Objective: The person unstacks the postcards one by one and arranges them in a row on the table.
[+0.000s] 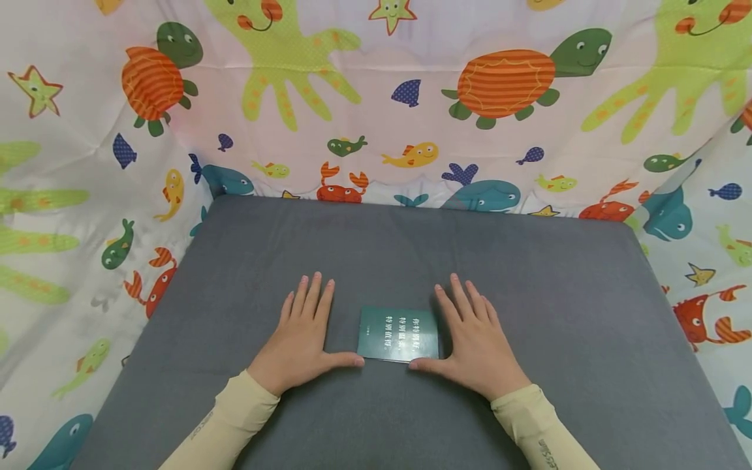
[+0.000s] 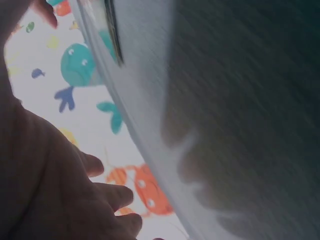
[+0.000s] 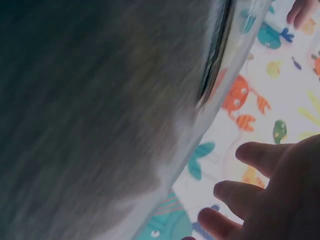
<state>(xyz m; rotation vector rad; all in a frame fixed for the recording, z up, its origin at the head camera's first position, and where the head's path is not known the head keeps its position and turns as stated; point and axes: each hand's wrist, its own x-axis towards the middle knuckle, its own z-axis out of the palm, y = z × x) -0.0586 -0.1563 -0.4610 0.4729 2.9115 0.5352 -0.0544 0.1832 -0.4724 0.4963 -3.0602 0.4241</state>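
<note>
A small dark green booklet [image 1: 376, 333] with white characters on its cover lies flat on the grey tabletop [image 1: 376, 261], its text turned sideways. To its left is my left hand [image 1: 301, 339], fingers straight and pointing away, the thumb tip at the booklet's near left corner. My right hand [image 1: 478, 349] mirrors it on the other side, with its thumb at the near right corner. Whether either thumb touches the cover, I cannot tell. Both wrist views catch the booklet only as a thin dark edge [image 2: 114, 35], also seen as an edge [image 3: 216, 55] on the right.
Behind the table hangs a white cloth [image 1: 376, 140] printed with turtles, fish, crabs and whales. It continues along the left and right sides. The tabletop's far edge [image 1: 411, 207] meets this cloth.
</note>
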